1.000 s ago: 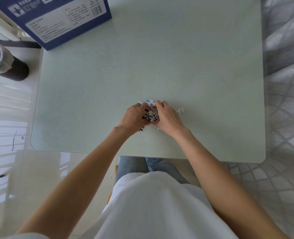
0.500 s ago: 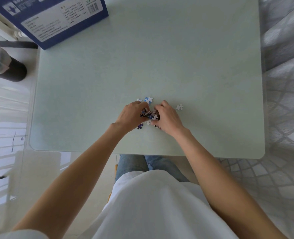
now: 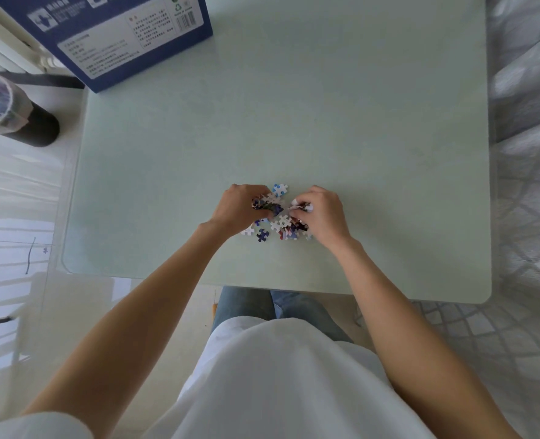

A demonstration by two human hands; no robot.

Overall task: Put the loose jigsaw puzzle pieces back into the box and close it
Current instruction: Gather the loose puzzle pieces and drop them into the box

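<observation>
The left hand (image 3: pixel 241 206) and right hand (image 3: pixel 322 213), pressed together a moment ago, are now drawn apart, each clenched on jigsaw pieces (image 3: pixel 283 224); others lie spilled on the bench (image 3: pixel 357 122); the box (image 3: pixel 120 36) sits well away.

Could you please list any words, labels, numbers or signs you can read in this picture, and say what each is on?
Blue box, white label panels: several blocks of small print, too blurred to read.
Same box, upper right of the label: a barcode and a green recycling sign; digits unreadable.
Puzzle pieces: no text visible.
</observation>
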